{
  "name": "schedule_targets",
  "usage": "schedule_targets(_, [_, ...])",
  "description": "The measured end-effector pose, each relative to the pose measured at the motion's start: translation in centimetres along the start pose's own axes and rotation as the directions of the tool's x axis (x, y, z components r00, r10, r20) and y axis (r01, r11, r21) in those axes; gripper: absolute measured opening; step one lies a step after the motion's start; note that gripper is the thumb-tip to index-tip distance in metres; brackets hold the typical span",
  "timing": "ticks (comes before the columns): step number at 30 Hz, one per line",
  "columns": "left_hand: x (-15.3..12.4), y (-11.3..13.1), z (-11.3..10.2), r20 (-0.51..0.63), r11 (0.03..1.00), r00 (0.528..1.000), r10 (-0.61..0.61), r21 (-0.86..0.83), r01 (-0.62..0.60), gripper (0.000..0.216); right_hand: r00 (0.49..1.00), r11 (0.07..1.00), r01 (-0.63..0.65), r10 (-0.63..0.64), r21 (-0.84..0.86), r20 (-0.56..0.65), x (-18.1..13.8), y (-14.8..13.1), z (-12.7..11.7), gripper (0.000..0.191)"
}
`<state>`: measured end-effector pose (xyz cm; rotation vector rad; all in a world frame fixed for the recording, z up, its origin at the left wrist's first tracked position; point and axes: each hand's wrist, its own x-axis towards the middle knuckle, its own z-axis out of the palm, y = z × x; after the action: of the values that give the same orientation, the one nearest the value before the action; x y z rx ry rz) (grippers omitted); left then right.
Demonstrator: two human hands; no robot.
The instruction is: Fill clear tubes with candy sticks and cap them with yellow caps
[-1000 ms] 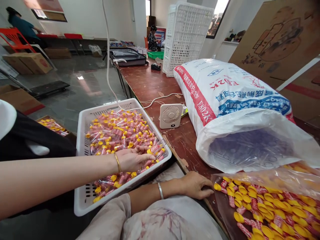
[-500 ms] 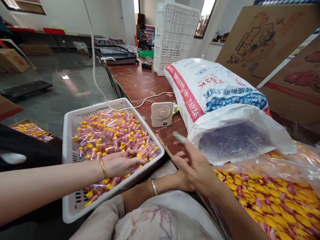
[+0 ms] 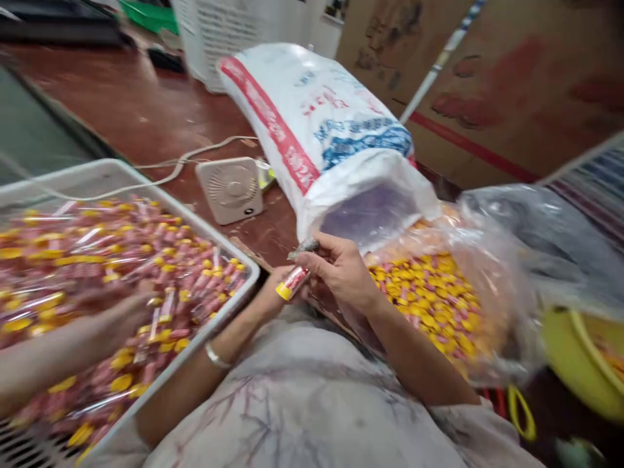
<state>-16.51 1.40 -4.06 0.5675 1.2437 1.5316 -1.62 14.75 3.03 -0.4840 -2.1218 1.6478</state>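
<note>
- Reddish-brown tabletop (image 3: 88, 91) stretches across the upper left, towards a white crate (image 3: 209, 39).
- Far left, a white basket (image 3: 197, 224) holds many clear, yellow-capped tubes; a co-worker's hand (image 3: 129, 312) is among them.
- Next comes the wearer's left hand (image 3: 273, 296), touching or just behind the held piece; blur and overlap hide its fingers, so I cannot tell how they close.
- Between the two hands is the yellow-capped tube (image 3: 293, 282), tilted, cap towards the lower left. It should be light, stiff and smooth, perhaps slippery, and could crack if squeezed hard; mid-barrel seems the best hold.
- The right hand (image 3: 338, 266), greyish wrap (image 3: 307, 247) at its fingertips, has thumb and fingers drawn together, pinching the tube near its uncapped end.
- Further right, a clear plastic bag (image 3: 500, 279) holds more yellow-capped pieces.
</note>
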Motion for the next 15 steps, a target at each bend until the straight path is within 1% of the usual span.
schedule_targets(1, [1.1,-0.8,1.7,0.09,1.0,0.996,-0.018,-0.015,0.019,0.039,0.999,0.995,0.017,-0.02,-0.1,-0.026,-0.7,0.3,-1.2,0.044])
schedule_targets(3, [2.3,-2.1,4.2,0.251,0.998,0.968,-0.013,-0.064,0.029,0.041,0.998,0.958,0.015,-0.03,-0.285,-0.048,-1.9,1.4,-3.0,0.048])
schedule_targets(4, [2.5,-2.5,4.9,0.318,0.997,0.948,-0.001,-0.076,0.026,0.039,0.998,0.937,0.001,-0.021,-0.35,-0.052,-2.5,2.1,-3.5,0.048])
schedule_targets(6, [2.5,-2.7,5.8,0.416,0.998,0.909,0.008,-0.058,0.018,0.031,0.998,0.898,-0.033,0.003,-0.439,-0.068,-3.4,3.4,-3.8,0.046])
schedule_targets(7, [2.4,-2.7,6.1,0.438,1.0,0.899,-0.001,-0.023,0.013,0.027,0.996,0.881,-0.046,0.006,-0.471,-0.088,-3.7,4.0,-3.7,0.043])
schedule_targets(9, [2.2,-2.9,6.6,0.44,0.997,0.896,-0.052,0.072,0.022,0.024,0.991,0.849,-0.062,-0.011,-0.525,-0.136,-4.2,4.9,-3.3,0.04])
schedule_targets(11, [2.1,-3.4,7.2,0.434,0.99,0.894,-0.113,0.122,0.066,0.025,0.986,0.835,-0.069,-0.026,-0.546,-0.164,-4.5,5.4,-3.0,0.04])
schedule_targets(13, [2.1,-4.0,7.7,0.453,0.986,0.877,-0.162,0.113,0.124,0.025,0.985,0.866,-0.074,-0.013,-0.495,-0.171,-5.0,5.6,-3.1,0.042])
schedule_targets(15, [2.1,-4.6,8.0,0.482,0.984,0.859,-0.175,0.079,0.157,0.026,0.984,0.935,-0.079,0.018,-0.344,-0.178,-5.9,5.6,-3.6,0.04])
